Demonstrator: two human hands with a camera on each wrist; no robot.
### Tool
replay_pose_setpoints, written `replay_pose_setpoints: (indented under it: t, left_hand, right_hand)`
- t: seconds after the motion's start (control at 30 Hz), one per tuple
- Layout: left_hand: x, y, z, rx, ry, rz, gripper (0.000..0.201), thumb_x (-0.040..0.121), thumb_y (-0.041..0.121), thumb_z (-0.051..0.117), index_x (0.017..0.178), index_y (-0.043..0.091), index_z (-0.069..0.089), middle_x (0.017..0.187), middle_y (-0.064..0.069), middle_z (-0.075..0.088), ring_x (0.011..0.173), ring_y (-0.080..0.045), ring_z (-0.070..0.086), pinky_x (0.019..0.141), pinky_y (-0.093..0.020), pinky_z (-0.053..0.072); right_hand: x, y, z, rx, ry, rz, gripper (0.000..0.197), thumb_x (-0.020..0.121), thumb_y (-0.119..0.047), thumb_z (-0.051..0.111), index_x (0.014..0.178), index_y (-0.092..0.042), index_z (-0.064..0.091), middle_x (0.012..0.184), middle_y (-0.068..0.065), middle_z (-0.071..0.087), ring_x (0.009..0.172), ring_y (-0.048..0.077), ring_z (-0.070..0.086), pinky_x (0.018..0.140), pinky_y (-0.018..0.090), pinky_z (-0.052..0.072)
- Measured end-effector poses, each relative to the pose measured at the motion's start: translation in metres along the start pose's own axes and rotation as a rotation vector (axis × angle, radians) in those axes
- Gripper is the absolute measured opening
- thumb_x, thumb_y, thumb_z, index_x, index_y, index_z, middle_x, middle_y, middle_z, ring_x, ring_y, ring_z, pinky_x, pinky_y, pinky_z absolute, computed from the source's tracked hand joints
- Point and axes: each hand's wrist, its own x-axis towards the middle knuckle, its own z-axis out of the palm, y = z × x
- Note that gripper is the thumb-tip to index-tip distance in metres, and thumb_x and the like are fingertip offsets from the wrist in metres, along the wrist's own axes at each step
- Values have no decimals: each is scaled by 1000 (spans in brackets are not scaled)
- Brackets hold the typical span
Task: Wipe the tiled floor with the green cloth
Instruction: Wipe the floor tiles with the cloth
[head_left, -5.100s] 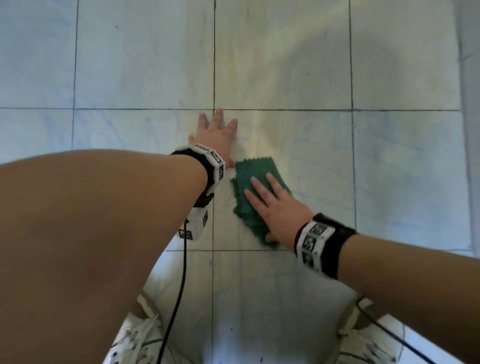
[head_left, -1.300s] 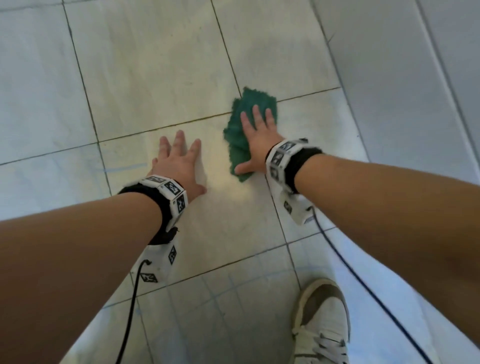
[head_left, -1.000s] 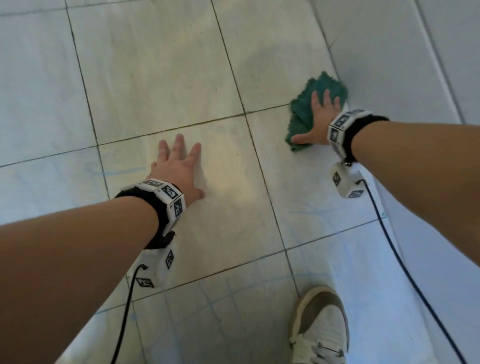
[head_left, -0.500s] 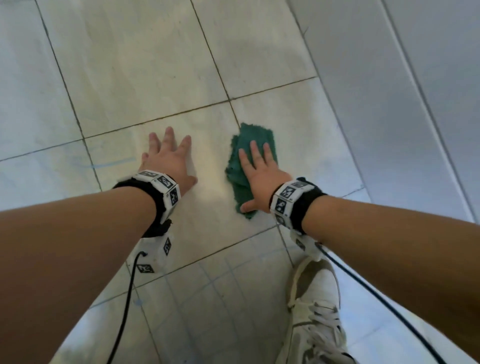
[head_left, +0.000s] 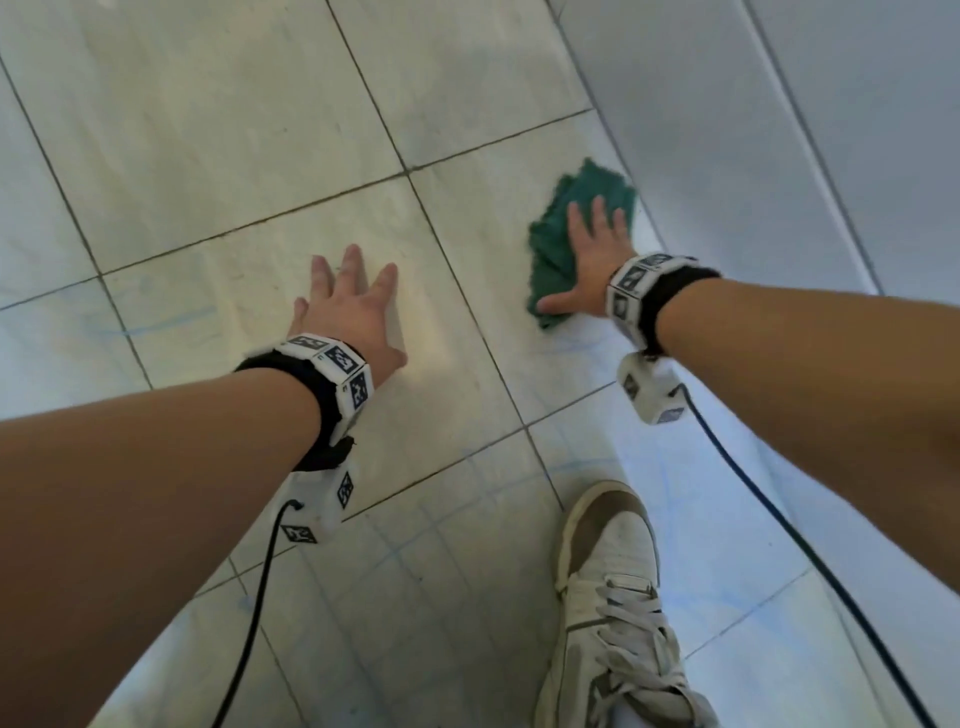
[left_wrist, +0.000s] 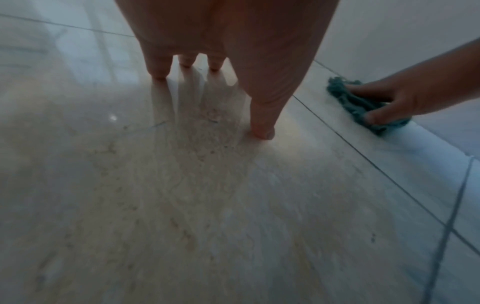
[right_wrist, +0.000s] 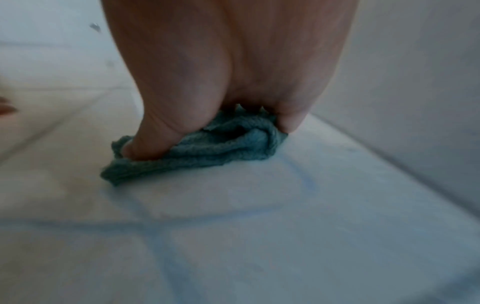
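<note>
Nearest the camera, a pale laced shoe was planted on the tiled floor, and cables were seen trailing from the wrist units. Beyond it, the left hand was laid flat on a tile with its fingers straight and spread, holding nothing and apparently serving as a prop. Further out and to the right, the green cloth was bunched on the floor just beside the base of the wall, pinned under the right hand, whose fingers were stretched across it and pressing down rather than clutching. The cloth was judged to be light, soft and limp, its folds rucking under the palm; it would best be controlled by broad downward pressure over its middle, since an edge could be expected to roll under or slip free on the glossy, seemingly slick tile.
</note>
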Motion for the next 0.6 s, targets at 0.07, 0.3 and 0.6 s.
replay_pose_setpoints:
  t: [0.07, 0.3, 0.6]
  left_hand:
    - [0, -1, -1, -5, -3, 3, 99, 85, 44, 72, 157, 35, 3, 164, 1, -19, 150, -33, -15, 120, -53, 13]
    - [1, -2, -2, -12, -6, 15, 99, 85, 43, 72, 156, 35, 4, 163, 1, -19, 150, -33, -16, 121, -53, 11]
    - [0, -3, -1, -26, 4, 18, 97, 86, 47, 69, 157, 35, 4, 164, -1, -17, 150, -34, -15, 121, -54, 11]
  right_hand:
    - [-8, 32, 9, 18, -39, 58, 133, 75, -69, 69, 155, -15, -22, 162, 17, -25, 150, 41, -14, 124, 47, 1]
    - [-68, -2, 44, 13, -109, -68, 134, 75, -65, 72, 153, -16, -27, 157, 17, -33, 146, 42, -25, 121, 51, -2]
    - [-52, -108, 40, -123, -97, -375, 136, 72, -61, 77, 155, -21, -23, 160, 9, -32, 147, 35, -27, 121, 47, 4]
